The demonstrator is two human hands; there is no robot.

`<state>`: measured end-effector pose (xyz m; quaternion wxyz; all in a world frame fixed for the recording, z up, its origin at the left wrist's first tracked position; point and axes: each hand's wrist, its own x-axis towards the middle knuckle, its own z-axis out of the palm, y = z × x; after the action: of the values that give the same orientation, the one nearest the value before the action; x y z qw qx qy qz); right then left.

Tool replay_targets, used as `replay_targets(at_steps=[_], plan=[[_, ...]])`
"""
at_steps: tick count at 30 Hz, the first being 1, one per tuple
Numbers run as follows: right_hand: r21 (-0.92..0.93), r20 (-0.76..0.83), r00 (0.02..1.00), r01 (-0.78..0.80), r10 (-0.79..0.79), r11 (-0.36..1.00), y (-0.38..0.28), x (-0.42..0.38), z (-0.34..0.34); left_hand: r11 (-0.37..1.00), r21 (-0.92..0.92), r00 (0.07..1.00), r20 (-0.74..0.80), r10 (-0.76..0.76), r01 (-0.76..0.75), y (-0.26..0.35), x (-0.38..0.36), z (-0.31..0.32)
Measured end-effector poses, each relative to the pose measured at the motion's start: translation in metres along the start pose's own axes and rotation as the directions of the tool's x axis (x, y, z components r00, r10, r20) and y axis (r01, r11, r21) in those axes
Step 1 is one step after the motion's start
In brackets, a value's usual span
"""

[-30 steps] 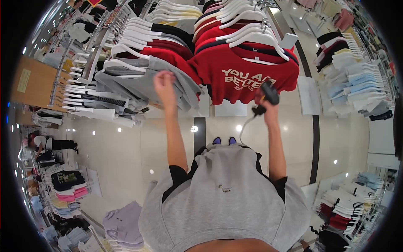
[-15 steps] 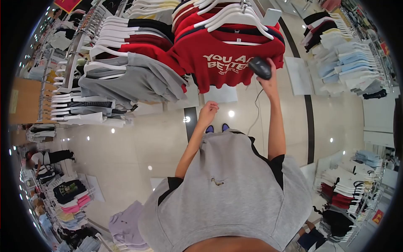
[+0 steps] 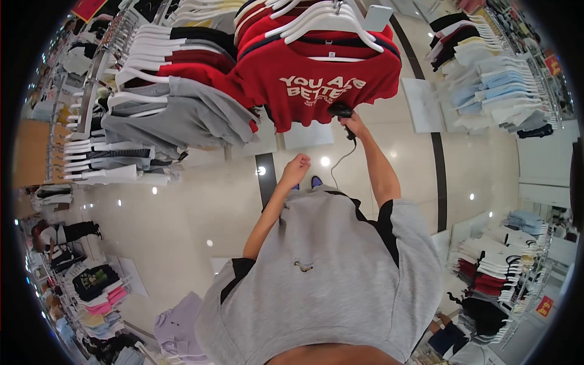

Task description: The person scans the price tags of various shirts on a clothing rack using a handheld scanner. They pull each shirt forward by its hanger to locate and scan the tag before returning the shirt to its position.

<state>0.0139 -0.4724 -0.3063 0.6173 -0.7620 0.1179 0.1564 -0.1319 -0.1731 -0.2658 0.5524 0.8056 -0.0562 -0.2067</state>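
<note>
My right hand (image 3: 354, 125) is wrapped around the handle of a black corded handheld garment steamer (image 3: 340, 110). Its dark head overlaps the lower hem of a red T-shirt (image 3: 274, 91) with white lettering. That shirt hangs facing me on a white hanger (image 3: 334, 23) at the end of the rack. From the handle a thin grey cord (image 3: 344, 159) runs down toward my waist. My left hand (image 3: 296, 169) hovers below the shirt, fingers loosely curled in, with nothing visible in them.
Grey tops (image 3: 173, 118) and other garments hang closely packed to the left. A small white sign (image 3: 378, 18) stands above the red shirt. More clothes racks (image 3: 505, 91) line the right side. At the far left is another person (image 3: 67, 234). A lilac garment (image 3: 177, 328) hangs behind me.
My right hand has brought the steamer down and left, from the right part of the lettering to the hem. My left hand stays curled below the shirt; the whole view has shifted slightly.
</note>
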Motion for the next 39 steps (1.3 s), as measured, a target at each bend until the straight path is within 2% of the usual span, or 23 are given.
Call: replay_targets(at_steps=[2, 3, 4, 6, 7, 8, 10, 11, 13, 14, 15, 16, 18, 20, 22, 24, 26, 30, 34, 36, 37, 38, 39], plan=[[-0.343, 0.027, 1.000, 0.012, -0.003, 0.939, -0.011, -0.012, 0.010, 0.998, 0.023, 0.999, -0.018, -0.050, 0.051, 0.002, -0.005, -0.001], [-0.521, 0.123, 0.944, 0.325, -0.307, 0.789, -0.022, -0.029, 0.016, 0.998, 0.045, 0.998, -0.053, -0.035, 0.037, 0.004, -0.005, -0.001], [-0.520, 0.132, 0.944, 0.326, -0.302, 0.789, -0.041, -0.047, 0.022, 0.997, 0.067, 0.996, -0.087, -0.018, 0.024, 0.004, -0.003, 0.002], [-0.507, 0.294, 0.933, 0.337, -0.208, 0.793, -0.088, -0.086, 0.034, 0.998, 0.062, 0.996, -0.085, -0.015, 0.020, -0.012, 0.006, 0.020], [-0.415, 0.302, 0.946, 0.244, -0.120, 0.877, -0.116, -0.111, 0.042, 0.988, 0.108, 0.979, -0.163, 0.125, -0.108, -0.017, 0.009, 0.031], [-0.128, 0.406, 0.907, 0.179, -0.113, 0.975, -0.111, -0.112, 0.046, 0.959, 0.164, 0.936, -0.231, 0.267, -0.233, -0.017, 0.013, 0.038], [0.171, 0.393, 0.916, 0.016, -0.083, 0.985, -0.163, -0.148, 0.055, 0.959, 0.079, 0.958, -0.062, 0.279, -0.274, 0.023, 0.013, 0.033], [0.172, 0.390, 0.918, 0.008, -0.076, 0.985, -0.178, -0.160, 0.055, 0.969, -0.066, 0.971, -0.029, 0.238, -0.239, 0.014, 0.020, 0.042], [0.313, 0.354, 0.925, 0.024, -0.140, 0.949, -0.192, -0.177, 0.054, 0.964, -0.142, 0.974, 0.012, 0.228, -0.224, 0.024, 0.022, 0.040], [0.315, 0.348, 0.928, 0.019, -0.134, 0.949, -0.187, -0.181, 0.051, 0.954, -0.214, 0.974, 0.044, 0.223, -0.209, 0.029, 0.023, 0.039], [0.147, 0.230, 0.954, 0.160, -0.191, 0.976, -0.181, -0.186, 0.045, 0.792, -0.608, 0.990, 0.065, 0.126, -0.060, 0.038, 0.026, 0.042], [-0.043, 0.123, 0.956, 0.272, -0.265, 0.961, -0.173, -0.192, 0.040, 0.790, -0.611, 0.990, 0.074, 0.121, -0.051, 0.041, 0.024, 0.038], [-0.143, 0.034, 0.952, 0.306, -0.304, 0.941, -0.155, -0.210, 0.032, 0.521, -0.826, 0.971, 0.240, -0.021, 0.215, 0.041, 0.021, 0.027], [-0.250, -0.021, 0.979, 0.190, -0.201, 0.949, -0.150, -0.234, 0.029, 0.453, -0.862, 0.974, 0.215, -0.075, 0.226, 0.044, 0.026, 0.029], [-0.207, -0.013, 0.994, 0.106, -0.111, 0.973, -0.129, -0.248, 0.033, 0.281, -0.949, 0.986, 0.114, -0.124, 0.145, 0.069, 0.024, 0.025], [-0.229, -0.021, 0.999, -0.032, 0.028, 0.973, -0.111, -0.258, 0.041, 0.293, -0.945, 0.989, 0.130, -0.067, 0.144, 0.069, 0.027, 0.026], [-0.286, -0.032, 0.999, 0.033, -0.044, 0.958, -0.088, -0.259, 0.049, 0.290, -0.948, 0.991, 0.130, -0.020, 0.130, 0.088, 0.024, 0.024], [-0.223, -0.054, 0.997, 0.042, -0.055, 0.974, -0.093, -0.260, 0.069, 0.364, -0.922, 0.991, 0.128, -0.044, 0.135, 0.092, 0.021, 0.031], [-0.286, -0.103, 0.990, 0.059, -0.091, 0.956, -0.088, -0.257, 0.072, 0.366, -0.923, 0.992, 0.127, -0.005, 0.120, 0.093, 0.022, 0.031], [-0.300, -0.131, 0.982, 0.092, -0.137, 0.949, -0.081, -0.257, 0.072, 0.431, -0.896, 0.990, 0.051, -0.135, 0.105, 0.089, 0.026, 0.031], [-0.328, -0.165, 0.973, 0.102, -0.163, 0.939, -0.080, -0.259, 0.071, 0.746, -0.665, 0.989, -0.121, -0.085, -0.017, 0.067, 0.032, 0.037], [-0.357, -0.198, 0.961, 0.115, -0.195, 0.927, -0.079, -0.259, 0.070, 0.994, -0.053, 0.905, -0.421, 0.060, -0.091, 0.031, 0.041, 0.047], [-0.350, -0.221, 0.957, 0.104, -0.190, 0.931, -0.076, -0.260, 0.069, 0.992, 0.089, 0.899, -0.421, 0.118, -0.089, 0.040, 0.038, 0.037]])
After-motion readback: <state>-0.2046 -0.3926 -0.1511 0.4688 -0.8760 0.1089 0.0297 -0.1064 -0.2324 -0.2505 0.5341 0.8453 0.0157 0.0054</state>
